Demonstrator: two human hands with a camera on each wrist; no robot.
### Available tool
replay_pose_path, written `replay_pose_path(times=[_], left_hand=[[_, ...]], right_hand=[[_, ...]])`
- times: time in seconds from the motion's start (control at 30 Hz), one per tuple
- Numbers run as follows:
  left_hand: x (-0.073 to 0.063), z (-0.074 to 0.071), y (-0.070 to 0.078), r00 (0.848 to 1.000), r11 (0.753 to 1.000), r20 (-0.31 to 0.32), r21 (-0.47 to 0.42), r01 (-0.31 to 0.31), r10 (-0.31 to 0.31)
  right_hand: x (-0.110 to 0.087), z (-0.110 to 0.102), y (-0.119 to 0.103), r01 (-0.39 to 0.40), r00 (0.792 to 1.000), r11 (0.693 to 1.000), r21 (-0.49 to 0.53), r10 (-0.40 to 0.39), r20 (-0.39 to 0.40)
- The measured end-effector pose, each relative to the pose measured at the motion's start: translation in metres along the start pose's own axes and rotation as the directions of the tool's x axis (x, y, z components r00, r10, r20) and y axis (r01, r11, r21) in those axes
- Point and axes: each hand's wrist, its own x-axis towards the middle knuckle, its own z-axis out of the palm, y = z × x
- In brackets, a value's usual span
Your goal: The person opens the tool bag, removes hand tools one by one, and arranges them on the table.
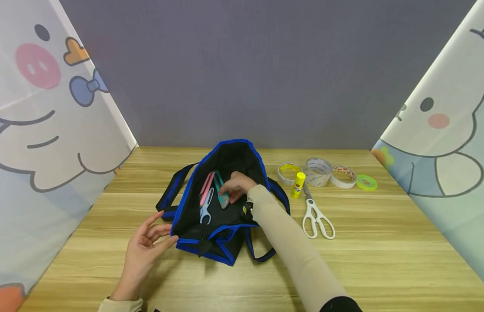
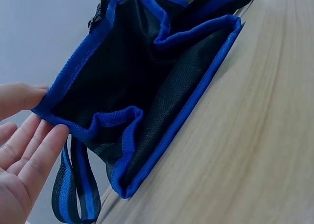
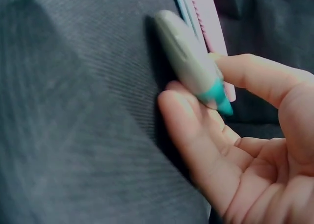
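Note:
A black tote bag [image 1: 238,156] with blue trim and striped straps stands gaping on the table. The left hand [image 1: 142,247] has thumb and fingertips at the bag's near left rim corner, holding its edge. Inside the bag is the right hand [image 1: 235,186], which pinches a slim thing with a rounded grey body and pointed teal end [image 3: 184,52] between thumb and fingers. Beside it in the bag lie a long pink utility knife [image 1: 206,184] and a light blue slim tool [image 1: 206,208] with a forked end. The right palm is hidden in the head view.
Right of the bag stand a yellow glue stick [image 1: 298,185], white-handled scissors [image 1: 313,214], a yellow-lined tape roll [image 1: 282,177], a clear tape roll [image 1: 317,177], a white tape roll [image 1: 345,182] and a green tape roll [image 1: 368,183]. A grey wall [image 1: 242,73] closes off the back.

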Motion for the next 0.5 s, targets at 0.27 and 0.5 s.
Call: replay_pose_path(times=[0.27, 0.5], left_hand=[[0.001, 0.001, 0.002, 0.998, 0.996, -0.036, 0.072, 0.052, -0.049], [0.001, 0.001, 0.001, 0.999, 0.999, -0.027, 0.023, 0.04, -0.04]], right_hand=[[-0.01, -0.019, 0.0, -0.016, 0.994, 0.999, -0.046, 0.021, 0.107], [-0.026, -0.038, -0.002, 0.043, 0.99, 0.995, -0.09, -0.031, 0.138]])
